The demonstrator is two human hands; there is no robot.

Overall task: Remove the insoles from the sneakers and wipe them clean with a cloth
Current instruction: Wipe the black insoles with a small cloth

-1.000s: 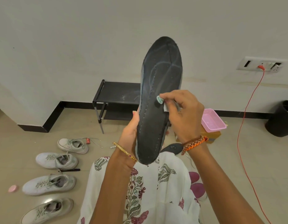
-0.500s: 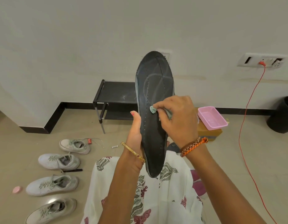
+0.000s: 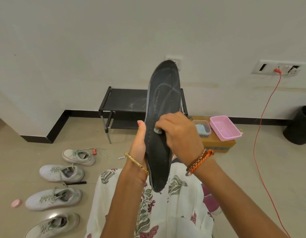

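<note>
On cardboard box [image 3: 217, 143] | pink tray [image 3: 224, 128] | clear tub [image 3: 202, 128]: blue contents

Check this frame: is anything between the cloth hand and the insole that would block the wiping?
Nothing visible does. The right hand pinches the small cloth directly against the black insole, which the left hand holds upright from its left edge, clear of the wiped face.

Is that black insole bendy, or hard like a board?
Probably bendy but not floppy: the black insole stands nearly upright while the left hand grips only its lower half, and the free top does not droop. It looks thin, so likely light. The right hand presses a cloth against it without visibly buckling it.
</note>
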